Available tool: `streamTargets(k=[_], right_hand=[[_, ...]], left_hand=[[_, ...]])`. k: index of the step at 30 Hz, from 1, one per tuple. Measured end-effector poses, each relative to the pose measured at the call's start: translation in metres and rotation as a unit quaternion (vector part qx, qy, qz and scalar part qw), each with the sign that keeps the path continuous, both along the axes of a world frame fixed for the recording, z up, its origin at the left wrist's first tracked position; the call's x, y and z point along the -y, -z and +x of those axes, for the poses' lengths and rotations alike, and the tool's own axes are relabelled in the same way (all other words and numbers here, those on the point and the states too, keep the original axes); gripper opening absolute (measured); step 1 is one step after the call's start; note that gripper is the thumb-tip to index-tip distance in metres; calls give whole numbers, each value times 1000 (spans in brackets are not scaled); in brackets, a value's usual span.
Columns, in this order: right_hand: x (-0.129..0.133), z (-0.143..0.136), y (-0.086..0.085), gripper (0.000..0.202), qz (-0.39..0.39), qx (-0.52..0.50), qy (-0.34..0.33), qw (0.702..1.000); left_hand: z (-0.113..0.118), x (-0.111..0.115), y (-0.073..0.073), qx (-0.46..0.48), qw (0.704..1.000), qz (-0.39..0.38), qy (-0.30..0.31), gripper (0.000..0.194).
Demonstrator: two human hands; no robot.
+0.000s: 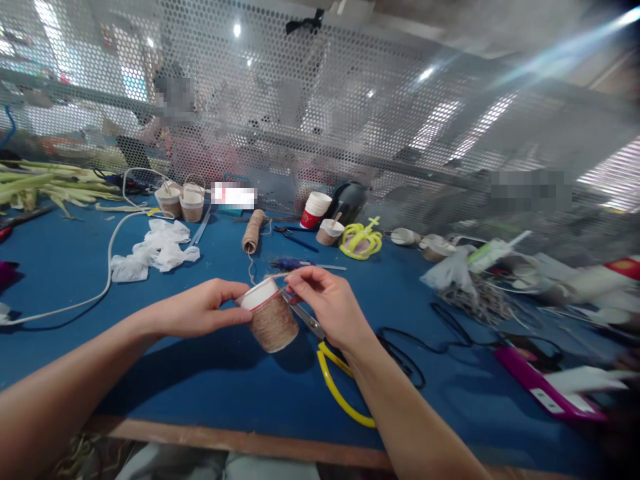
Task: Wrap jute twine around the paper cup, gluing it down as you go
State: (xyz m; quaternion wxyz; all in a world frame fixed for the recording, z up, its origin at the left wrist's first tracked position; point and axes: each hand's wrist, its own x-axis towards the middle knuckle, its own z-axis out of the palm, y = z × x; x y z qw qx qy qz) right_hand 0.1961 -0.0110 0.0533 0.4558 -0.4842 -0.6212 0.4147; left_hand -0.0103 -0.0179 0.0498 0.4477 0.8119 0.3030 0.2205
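A white paper cup [273, 323] is wrapped in brown twine over most of its side, with a bare white band at its rim. My left hand [205, 307] grips the cup by its rim, thumb and fingers closed on it. Beside the rim, my right hand [320, 293] pinches the loose strand of twine. That strand runs back toward a spool of twine [253, 231] lying behind the cup. Yellow-handled scissors [345, 393] lie under my right hand and forearm, their blades pointing at the cup. A blue glue gun [295, 265] rests just beyond.
Crumpled white plastic [155, 250] and a white cable [110, 267] lie on the left. Wrapped cups [193, 201], a red and white cup stack [315, 210] and a yellow crown-shaped piece [361, 240] stand along the back. A magenta power strip [547, 387] sits on the right.
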Motion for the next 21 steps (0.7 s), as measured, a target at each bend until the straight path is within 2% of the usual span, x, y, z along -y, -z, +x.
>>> streamTargets(k=[9, 16, 21], right_hand=[[0, -2, 5, 19, -12, 18, -15, 1000], [4, -7, 9, 19, 11, 104, -23, 994], [6, -11, 13, 20, 18, 153, -14, 988]], left_hand=[[-2, -1, 3, 7, 1000, -3, 11, 29], [0, 0, 0, 25, 1000, -15, 0, 22], [4, 1, -1, 63, 996, -62, -7, 14]])
